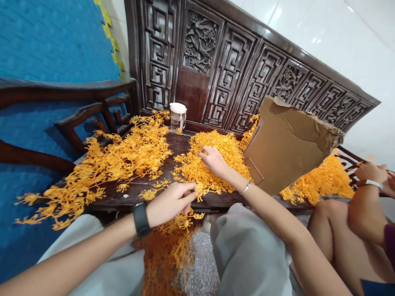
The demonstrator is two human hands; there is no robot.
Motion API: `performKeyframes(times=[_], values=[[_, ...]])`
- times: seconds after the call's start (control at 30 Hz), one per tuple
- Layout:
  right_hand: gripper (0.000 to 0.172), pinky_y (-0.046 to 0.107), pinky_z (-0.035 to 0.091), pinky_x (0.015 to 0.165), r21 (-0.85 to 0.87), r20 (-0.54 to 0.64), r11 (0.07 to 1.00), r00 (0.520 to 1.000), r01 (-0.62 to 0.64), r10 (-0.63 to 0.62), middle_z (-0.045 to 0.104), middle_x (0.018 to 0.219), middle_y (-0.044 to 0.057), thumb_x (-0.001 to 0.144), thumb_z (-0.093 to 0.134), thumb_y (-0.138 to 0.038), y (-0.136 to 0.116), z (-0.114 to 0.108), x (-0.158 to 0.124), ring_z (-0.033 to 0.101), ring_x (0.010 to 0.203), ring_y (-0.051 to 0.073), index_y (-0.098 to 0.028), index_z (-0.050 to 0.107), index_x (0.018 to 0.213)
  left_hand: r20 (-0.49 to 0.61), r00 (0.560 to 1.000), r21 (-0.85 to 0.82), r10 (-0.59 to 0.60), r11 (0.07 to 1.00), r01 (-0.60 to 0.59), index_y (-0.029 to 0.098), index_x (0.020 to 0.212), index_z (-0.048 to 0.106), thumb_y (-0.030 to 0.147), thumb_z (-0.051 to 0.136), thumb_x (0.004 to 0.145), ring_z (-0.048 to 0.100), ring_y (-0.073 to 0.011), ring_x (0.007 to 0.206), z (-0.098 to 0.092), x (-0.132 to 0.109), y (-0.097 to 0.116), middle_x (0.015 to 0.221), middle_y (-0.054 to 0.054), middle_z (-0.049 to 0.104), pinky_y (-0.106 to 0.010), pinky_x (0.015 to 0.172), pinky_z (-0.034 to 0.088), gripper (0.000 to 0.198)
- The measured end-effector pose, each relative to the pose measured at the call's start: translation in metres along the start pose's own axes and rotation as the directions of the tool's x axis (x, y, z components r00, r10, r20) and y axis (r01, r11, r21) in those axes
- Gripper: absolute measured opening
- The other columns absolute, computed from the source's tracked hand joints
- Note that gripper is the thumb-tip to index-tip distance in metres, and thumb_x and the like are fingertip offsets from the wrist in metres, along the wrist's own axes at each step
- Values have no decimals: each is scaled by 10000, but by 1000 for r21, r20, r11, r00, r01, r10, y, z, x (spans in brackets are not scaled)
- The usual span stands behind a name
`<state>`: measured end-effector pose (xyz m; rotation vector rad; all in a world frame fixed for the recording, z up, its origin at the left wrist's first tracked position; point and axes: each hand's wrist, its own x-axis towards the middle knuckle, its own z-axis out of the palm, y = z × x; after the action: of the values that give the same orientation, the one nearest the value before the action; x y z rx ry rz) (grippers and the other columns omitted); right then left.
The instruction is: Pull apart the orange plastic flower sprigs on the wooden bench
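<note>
My left hand [174, 199], with a black watch on its wrist, pinches a small orange plastic flower piece [199, 188] between thumb and fingertips at the bench's front edge. Over a heap of loose orange flower pieces [228, 144], my right hand [214, 159] has its fingers loosely bent and slightly apart. Nothing shows in those fingers, though their undersides are hidden. Branched orange flower stems [132, 152] lie piled to the left of both hands. More orange stems [175, 242] hang or stand below the bench edge, between my knees.
A dark carved wooden bench [182, 148] carries the piles. A lidded clear cup [178, 117] stands against its backrest. One cardboard piece [286, 144] leans on the right, beside another orange heap [321, 181]. At far right are another person's hands [372, 174] and bare knee.
</note>
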<state>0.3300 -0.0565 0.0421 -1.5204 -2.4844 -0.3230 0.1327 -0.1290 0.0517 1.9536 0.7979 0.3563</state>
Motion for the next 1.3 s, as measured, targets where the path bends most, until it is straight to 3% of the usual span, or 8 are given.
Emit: performKeyframes(times=[0.1, 0.2, 0.33, 0.53, 0.77, 1.03, 1.17, 1.3], values=[[151, 317, 387, 814, 353, -8, 935, 1000, -21, 25, 589, 947, 88, 861, 484, -201, -1, -3, -19, 520, 885, 169, -140, 620, 890, 10, 999, -81, -41, 996, 42, 215, 669, 411, 489, 381, 816, 421, -98, 324, 1, 2, -7, 457, 62, 523, -201, 374, 340, 312], [342, 283, 434, 750, 740, 135, 662, 990, -118, 26, 620, 862, 57, 911, 374, -365, -10, -14, -41, 549, 752, 122, -133, 625, 909, 44, 999, -96, -23, 995, 27, 210, 646, 410, 457, 383, 820, 416, -93, 326, 3, 5, -14, 441, 61, 521, -199, 384, 351, 303], [401, 289, 454, 791, 894, 209, 428, 968, -134, -135, 617, 979, 58, 877, 411, -444, -28, -37, -57, 564, 828, 117, -160, 567, 1114, 78, 997, -73, -23, 997, 29, 201, 627, 439, 415, 392, 814, 423, -97, 332, 5, 8, -17, 432, 50, 523, -202, 384, 347, 288], [273, 292, 423, 889, 850, 137, 522, 928, 69, -346, 597, 1034, 54, 809, 584, -259, -33, -58, -64, 545, 961, 114, -173, 597, 1068, 136, 988, -35, -75, 996, 80, 181, 694, 540, 375, 400, 800, 402, -95, 334, 8, 9, -8, 424, 54, 508, -199, 385, 321, 262], [148, 254, 448, 734, 788, 170, 616, 964, -9, -203, 605, 798, 37, 809, 570, -246, -23, -64, -80, 557, 762, 107, -128, 579, 722, 222, 975, -70, -19, 997, 36, 181, 708, 539, 402, 382, 835, 432, -96, 394, 3, 3, -1, 386, 76, 475, -195, 492, 343, 299], [164, 235, 422, 690, 862, 236, 487, 962, -142, -136, 577, 770, 30, 825, 521, -246, -19, -71, -103, 526, 726, 101, -134, 543, 707, 186, 982, 44, 43, 998, -52, 204, 640, 466, 426, 316, 878, 483, -107, 431, 11, -8, 12, 388, 77, 437, -196, 566, 376, 359], [217, 221, 384, 637, 810, 24, 572, 981, -133, 194, 516, 685, -2, 814, 494, -296, 22, -69, -111, 479, 657, 97, -157, 481, 647, 192, 981, 112, -25, 994, 3, 212, 628, 423, 445, 279, 867, 468, -117, 430, 11, -17, 15, 397, 73, 402, -211, 575, 372, 363], [229, 216, 308, 545, 625, -84, 683, 837, -379, 541, 446, 598, -30, 777, 496, -366, 83, -51, -119, 379, 551, 91, -161, 493, 673, 91, 996, 286, -26, 958, -1, 209, 654, 465, 450, 270, 837, 489, -151, 566, 7, -22, 19, 536, 34, 425, -239, 591, 334, 360]])
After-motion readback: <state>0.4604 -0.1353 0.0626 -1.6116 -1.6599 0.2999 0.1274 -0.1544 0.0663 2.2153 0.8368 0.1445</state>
